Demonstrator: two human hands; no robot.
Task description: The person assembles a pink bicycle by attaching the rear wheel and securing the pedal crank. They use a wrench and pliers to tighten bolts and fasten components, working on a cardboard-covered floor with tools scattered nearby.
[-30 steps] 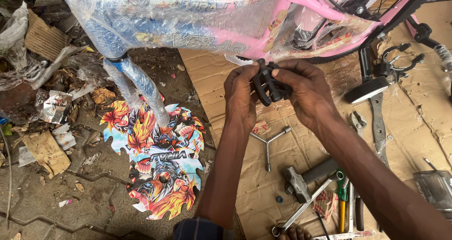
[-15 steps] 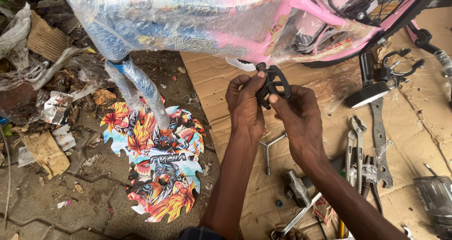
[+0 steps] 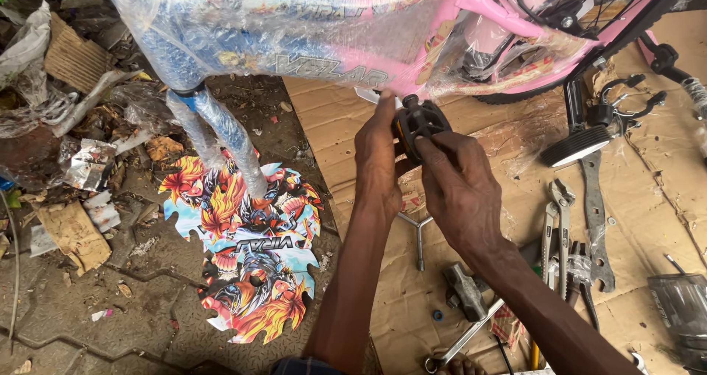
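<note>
Pedal, black, is clamped between the fingers of left hand and right hand, centre frame, just under the plastic-wrapped pink frame. It should be kept square while being turned. A flame-coloured printed disc lies lower left; flattened cardboard is spread beneath.

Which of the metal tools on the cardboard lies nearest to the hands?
The three-armed Y-shaped metal wrench, just below the left hand; hammer and pliers lie farther.

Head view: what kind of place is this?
Likely an informal bicycle assembly or repair spot on the ground: a plastic-wrapped pink bicycle frame, flattened cardboard strewn with wrenches and a hammer, both hands on a black pedal.
</note>
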